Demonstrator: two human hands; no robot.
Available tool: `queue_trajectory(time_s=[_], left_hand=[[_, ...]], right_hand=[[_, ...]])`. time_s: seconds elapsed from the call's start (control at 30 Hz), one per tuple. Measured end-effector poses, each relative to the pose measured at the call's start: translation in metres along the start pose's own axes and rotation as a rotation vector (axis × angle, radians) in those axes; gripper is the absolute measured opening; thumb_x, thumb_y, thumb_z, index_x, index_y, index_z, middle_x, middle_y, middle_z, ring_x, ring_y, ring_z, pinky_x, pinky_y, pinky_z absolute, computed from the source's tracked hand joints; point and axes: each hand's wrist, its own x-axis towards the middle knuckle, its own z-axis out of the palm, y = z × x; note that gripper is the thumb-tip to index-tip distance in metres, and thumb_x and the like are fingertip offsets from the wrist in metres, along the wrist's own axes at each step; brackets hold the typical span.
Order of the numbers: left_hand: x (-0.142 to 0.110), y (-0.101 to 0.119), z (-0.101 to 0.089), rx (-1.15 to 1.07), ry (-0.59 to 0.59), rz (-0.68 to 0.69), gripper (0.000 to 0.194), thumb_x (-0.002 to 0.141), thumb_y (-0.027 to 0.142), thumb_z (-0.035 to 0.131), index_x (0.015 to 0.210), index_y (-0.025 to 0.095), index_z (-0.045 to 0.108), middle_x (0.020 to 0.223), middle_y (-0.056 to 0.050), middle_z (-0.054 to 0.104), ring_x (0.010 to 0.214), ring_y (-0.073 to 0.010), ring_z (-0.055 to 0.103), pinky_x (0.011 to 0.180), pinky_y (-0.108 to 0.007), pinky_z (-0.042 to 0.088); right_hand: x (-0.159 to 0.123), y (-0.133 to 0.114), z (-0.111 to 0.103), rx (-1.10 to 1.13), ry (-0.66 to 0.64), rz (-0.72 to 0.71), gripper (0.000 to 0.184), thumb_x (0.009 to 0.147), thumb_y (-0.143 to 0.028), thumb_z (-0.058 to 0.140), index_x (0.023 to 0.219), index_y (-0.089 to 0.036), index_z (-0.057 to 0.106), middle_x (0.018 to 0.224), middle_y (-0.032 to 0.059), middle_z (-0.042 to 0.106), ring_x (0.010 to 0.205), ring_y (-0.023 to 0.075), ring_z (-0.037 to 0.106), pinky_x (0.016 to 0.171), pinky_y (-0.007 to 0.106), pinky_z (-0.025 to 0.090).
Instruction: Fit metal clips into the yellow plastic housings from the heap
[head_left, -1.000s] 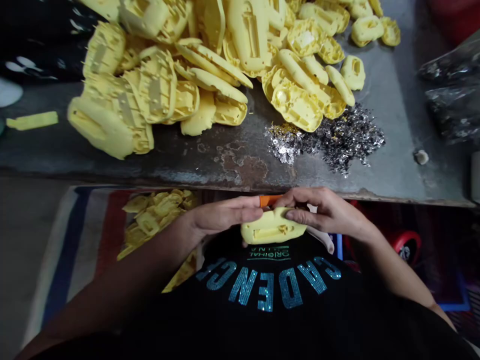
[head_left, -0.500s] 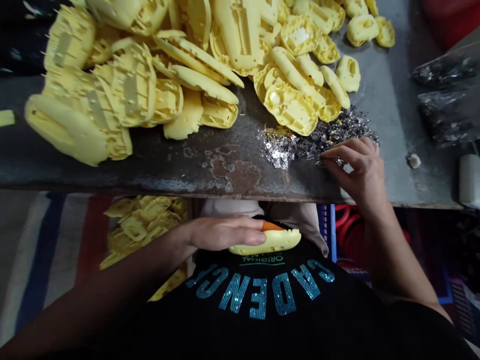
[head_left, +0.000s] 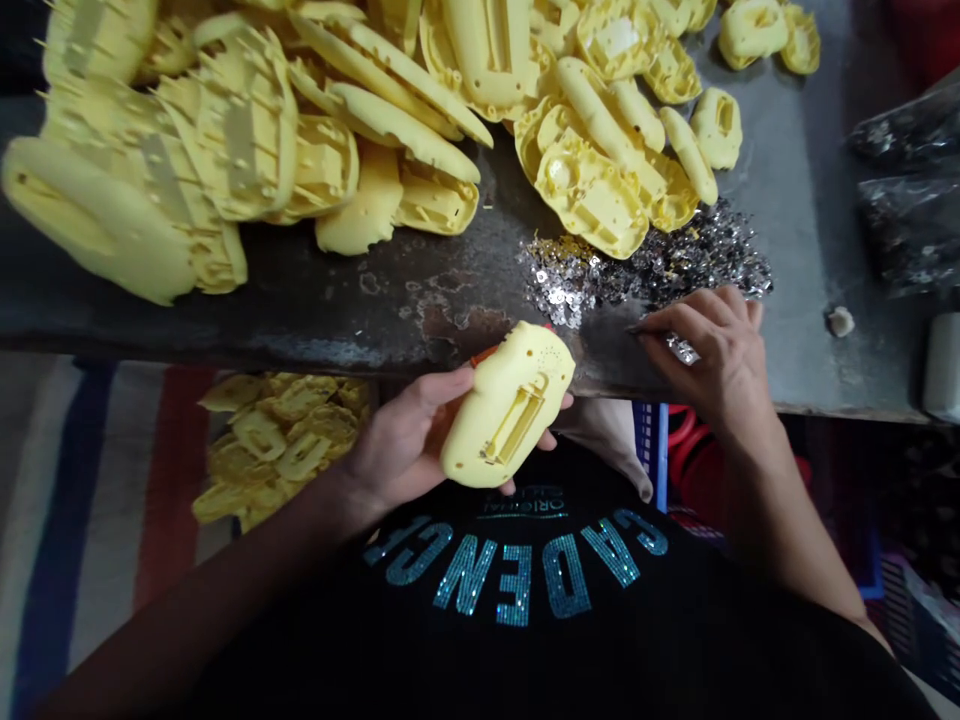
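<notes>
Dark tabletop [head_left: 322, 300] under yellow shells [head_left: 240, 140]

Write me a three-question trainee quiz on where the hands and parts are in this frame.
1. Which hand holds the yellow shell? A) Only the right B) Only the left C) Both
2. True or false: the shell's long slot faces the camera.
3. Fill in: the right hand is at the near edge of a pile of small, shiny ____ pieces on the table.

Key: 1 B, the left hand; 2 true; 3 metal.
</notes>
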Motion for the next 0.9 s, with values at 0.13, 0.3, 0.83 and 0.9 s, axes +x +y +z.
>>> queue_trajectory(time_s=[0.13, 0.3, 0.83, 0.9], left_hand=[[0.008, -0.01, 0.003, 0.0, 0.032, 0.029, 0.066, 0.107, 0.071, 0.073, 0.155, 0.026, 0.081, 0.152, -0.018, 0.085, 0.111, -0.037, 0.091, 0.068, -0.035, 0.076], [0.011, -0.018, 0.014, 0.042, 0.161, 0.06, 0.064, 0.105, 0.07, 0.076, 0.148, 0.023, 0.083, 0.143, -0.018, 0.088, 0.102, -0.0348, 0.091, 0.062, -0.032, 0.072], [0.012, -0.024, 0.023, 0.029, 0.044, 0.04, 0.073, 0.105, 0.069, 0.074, 0.16, 0.021, 0.073, 0.145, -0.02, 0.087, 0.103, -0.0353, 0.091, 0.056, -0.028, 0.069], [0.011, -0.025, 0.023, 0.033, 0.03, 0.041, 0.075, 0.107, 0.068, 0.071, 0.165, 0.02, 0.07, 0.145, -0.021, 0.086, 0.103, -0.0349, 0.09, 0.056, -0.029, 0.069]], right_hand=[[-0.015, -0.013, 0.004, -0.028, -0.088, -0.027, 0.012, 0.113, -0.03, 0.068, 0.106, -0.028, 0.078, 0.098, 0.0056, 0.075, 0.103, 0.0304, 0.061, 0.093, 0.047, 0.039], [-0.02, -0.013, 0.019, 0.013, 0.002, 0.0, 0.012, 0.109, -0.03, 0.068, 0.099, -0.028, 0.075, 0.098, 0.0043, 0.076, 0.102, 0.0295, 0.063, 0.094, 0.047, 0.04], [-0.029, -0.027, -0.005, 0.715, 0.013, 0.081, 0.006, 0.11, -0.037, 0.081, 0.106, -0.032, 0.083, 0.104, 0.0022, 0.088, 0.095, 0.0266, 0.077, 0.089, 0.046, 0.052], [-0.029, -0.025, -0.001, 0.553, 0.021, 0.031, 0.006, 0.109, -0.032, 0.077, 0.106, -0.03, 0.082, 0.102, 0.0025, 0.087, 0.095, 0.0271, 0.076, 0.091, 0.046, 0.051]])
